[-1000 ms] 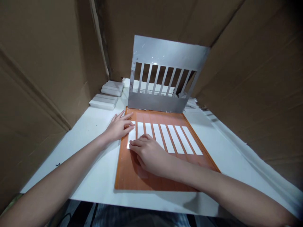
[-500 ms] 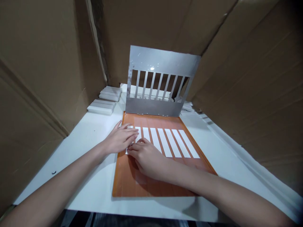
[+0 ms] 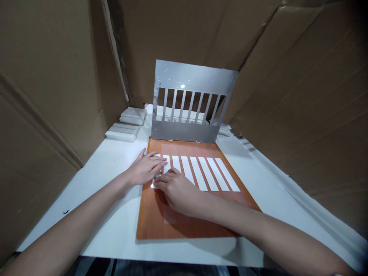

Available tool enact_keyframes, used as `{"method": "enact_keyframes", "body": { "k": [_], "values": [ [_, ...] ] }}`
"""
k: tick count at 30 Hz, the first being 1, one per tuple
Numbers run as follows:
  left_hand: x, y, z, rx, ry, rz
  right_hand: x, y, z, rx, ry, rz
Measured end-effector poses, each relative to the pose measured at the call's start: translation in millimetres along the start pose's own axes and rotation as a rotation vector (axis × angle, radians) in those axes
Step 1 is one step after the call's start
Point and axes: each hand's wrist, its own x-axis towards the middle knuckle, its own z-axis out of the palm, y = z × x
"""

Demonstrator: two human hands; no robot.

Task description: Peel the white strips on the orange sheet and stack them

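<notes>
We have both hands on the leftmost white strip, which lies on the orange board on the worktop. Our left hand lies over its far part, fingers loosely extended and grasping nothing that shows; our right hand has its fingers bent at the near end, and we cannot tell whether they pinch the strip or only press it. The other white strips lie side by side with narrow orange gaps, a good guide for judging this one's angle. Light, even pressure at both ends suits so slim a piece, with our right wrist clear of its neighbours. The slotted metal plate stands raised at the board's far edge, well clear of our fingers.
</notes>
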Motion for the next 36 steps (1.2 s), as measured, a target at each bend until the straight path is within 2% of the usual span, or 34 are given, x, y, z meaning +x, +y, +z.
{"method": "enact_keyframes", "body": {
  "k": [18, 21, 23, 25, 28, 32, 36],
  "values": [
    [0.0, -2.0, 3.4, 0.014, 0.029, 0.017, 0.0, 2.6, -3.7, 0.074, -0.003, 0.014],
    [0.3, -1.6, 2.5, 0.035, 0.022, 0.036, 3.4, 18.9, -11.7, 0.246, 0.032, 0.025],
    [0.7, -0.9, 2.2, 0.044, 0.017, 0.050, 8.8, 37.6, -17.9, 0.322, 0.110, 0.109],
    [0.9, 0.2, 2.4, 0.047, 0.018, 0.043, 16.7, 60.1, -21.6, 0.283, 0.179, 0.248],
    [0.1, 2.9, 2.7, 0.054, 0.032, 0.031, 30.4, 92.5, -18.3, 0.113, 0.176, 0.381],
    [-2.0, 8.2, 3.0, 0.079, 0.069, 0.049, 45.7, 119.2, -2.1, 0.012, 0.168, 0.403],
    [-3.3, 12.1, 4.1, 0.109, 0.082, 0.049, 54.3, 125.2, 8.9, 0.010, 0.177, 0.398]
  ]
}}
